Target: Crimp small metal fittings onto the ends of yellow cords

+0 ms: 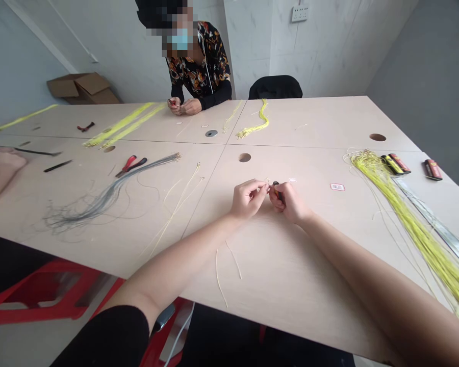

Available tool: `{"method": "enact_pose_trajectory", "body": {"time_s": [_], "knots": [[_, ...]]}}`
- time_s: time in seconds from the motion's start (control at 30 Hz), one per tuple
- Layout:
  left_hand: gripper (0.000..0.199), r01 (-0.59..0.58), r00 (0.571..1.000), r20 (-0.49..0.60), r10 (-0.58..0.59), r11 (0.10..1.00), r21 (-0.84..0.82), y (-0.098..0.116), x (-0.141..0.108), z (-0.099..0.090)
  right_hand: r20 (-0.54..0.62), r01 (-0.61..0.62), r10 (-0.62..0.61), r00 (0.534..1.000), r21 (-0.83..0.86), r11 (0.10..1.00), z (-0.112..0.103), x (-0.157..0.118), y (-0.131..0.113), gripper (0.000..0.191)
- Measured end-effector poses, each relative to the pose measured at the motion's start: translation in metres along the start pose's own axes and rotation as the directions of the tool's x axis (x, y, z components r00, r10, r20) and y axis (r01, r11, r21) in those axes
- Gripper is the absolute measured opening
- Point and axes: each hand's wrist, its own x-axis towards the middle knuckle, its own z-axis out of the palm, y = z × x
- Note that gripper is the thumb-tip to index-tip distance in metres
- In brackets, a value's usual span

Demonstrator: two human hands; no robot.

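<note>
My left hand (248,198) is closed in a pinch on the end of a thin yellow wire, where a tiny gold-coloured tip (268,181) sticks up. Close beside it, fingertips nearly touching, my right hand (292,201) wraps round small pliers (278,191) with black and orange handles; fingers hide most of the tool. Both hands are just above the table. Below my left forearm, two pale yellow wire lengths (221,279) lie near the table edge. Further left rest a few loose yellow wires (174,214) with small metal ends.
On the right lie a yellow wire bundle (413,224), battery-like cylinders (396,164) and a small label (337,187). A grey wire bundle (115,191) and red-black pliers (130,165) lie left. A co-worker (199,66) sits opposite; another person's arm (2,171) is far left. Table holes (245,158).
</note>
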Motion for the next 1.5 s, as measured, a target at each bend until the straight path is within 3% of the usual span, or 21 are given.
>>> {"method": "enact_pose_trajectory", "body": {"time_s": [0.63,1.3,1.5], "knots": [[0.022,-0.107,0.994,0.015,0.107,0.992,0.065,-0.0034,0.0000,0.0001,-0.003,-0.019,0.019,1.000,-0.017,1.000,-0.0003,0.0005,-0.0007,0.026],[0.021,-0.123,0.992,0.030,0.121,0.989,0.083,-0.0027,0.0002,-0.0009,-0.014,-0.037,0.036,0.999,-0.038,0.999,0.0014,0.0004,-0.0030,0.025],[0.022,-0.068,0.997,0.040,0.066,0.996,0.054,-0.0018,-0.0005,-0.0007,-0.025,-0.011,0.010,1.000,-0.027,1.000,0.0027,-0.0012,-0.0034,0.028]]}}
